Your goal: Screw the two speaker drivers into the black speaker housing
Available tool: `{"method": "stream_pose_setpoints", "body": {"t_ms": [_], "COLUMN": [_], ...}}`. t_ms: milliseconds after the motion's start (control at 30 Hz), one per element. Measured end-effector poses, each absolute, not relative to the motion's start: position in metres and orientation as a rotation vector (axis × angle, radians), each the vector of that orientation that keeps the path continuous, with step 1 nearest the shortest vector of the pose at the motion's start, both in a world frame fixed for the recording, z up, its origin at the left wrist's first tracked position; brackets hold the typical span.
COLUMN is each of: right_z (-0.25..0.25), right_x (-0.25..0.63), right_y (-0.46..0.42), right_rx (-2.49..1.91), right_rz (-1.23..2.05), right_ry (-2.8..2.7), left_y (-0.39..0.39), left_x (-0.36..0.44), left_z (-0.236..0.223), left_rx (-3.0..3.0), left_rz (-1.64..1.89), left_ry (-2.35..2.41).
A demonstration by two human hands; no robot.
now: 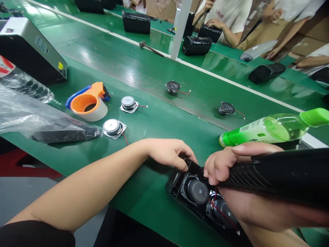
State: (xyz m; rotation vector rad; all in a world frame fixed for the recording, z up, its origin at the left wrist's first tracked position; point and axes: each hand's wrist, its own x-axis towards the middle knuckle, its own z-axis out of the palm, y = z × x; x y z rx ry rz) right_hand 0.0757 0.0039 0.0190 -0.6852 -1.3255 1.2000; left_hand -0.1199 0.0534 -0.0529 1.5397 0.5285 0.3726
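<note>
Grille (277, 175) hides right hand (226, 168) palm and speaker housing (197, 192).

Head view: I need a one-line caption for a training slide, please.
Left hand steadies an open black speaker housing while right hand holds its grille cover; loose speaker drivers lie on the green bench.

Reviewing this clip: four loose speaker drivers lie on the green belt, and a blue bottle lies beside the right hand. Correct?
Not quite. The head view shows the bottle beside the right hand is green, not blue. The four loose speaker drivers do lie on the green belt.
</note>
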Motion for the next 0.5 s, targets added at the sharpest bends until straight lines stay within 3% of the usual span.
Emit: {"method": "stream_pose_setpoints", "body": {"t_ms": [500], "right_z": [0.017], "right_x": [0.071], "right_y": [-0.006], "right_rx": [-0.679], "right_rz": [1.169], "right_ry": [-1.260], "left_y": [0.055], "left_x": [-0.122], "left_z": [-0.052], "left_rx": [1.527], "left_rz": [0.361], "left_ry": [0.501]}}
